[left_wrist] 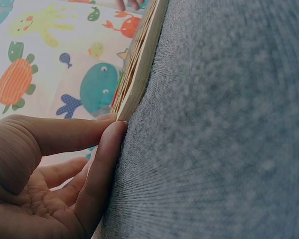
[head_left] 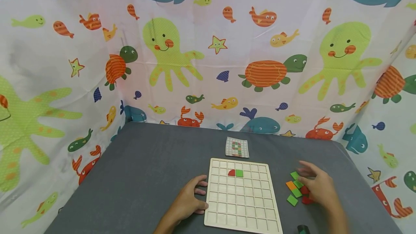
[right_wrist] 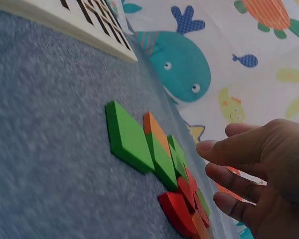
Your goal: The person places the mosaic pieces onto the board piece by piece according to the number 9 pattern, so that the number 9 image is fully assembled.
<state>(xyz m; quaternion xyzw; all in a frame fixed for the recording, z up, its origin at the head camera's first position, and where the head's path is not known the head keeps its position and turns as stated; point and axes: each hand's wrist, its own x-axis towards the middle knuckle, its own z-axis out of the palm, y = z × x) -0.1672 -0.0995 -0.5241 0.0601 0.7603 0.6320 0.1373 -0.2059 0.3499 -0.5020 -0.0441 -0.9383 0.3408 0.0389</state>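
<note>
A wooden grid board (head_left: 242, 199) lies on the dark grey table, bearing a red rounded tile (head_left: 232, 173) beside a green square tile (head_left: 239, 173) in its upper part. My left hand (head_left: 186, 199) is at the board's left side; in the left wrist view, thumb and a finger pinch the board's edge (left_wrist: 139, 74). Over a group of loose tiles to the right hovers my right hand (head_left: 318, 185), fingers loosely bent and holding nothing. Among these tiles are green squares (right_wrist: 129, 139), an orange one (right_wrist: 156, 130) and red rounded ones (right_wrist: 178, 214).
Behind the board lies a small card (head_left: 237, 147) printed with a coloured grid pattern. A dark cylinder-shaped object (head_left: 303, 229) shows at the bottom edge, right of the board. A sea-animal curtain (head_left: 195, 64) hangs behind and at the sides of the table (head_left: 146, 176).
</note>
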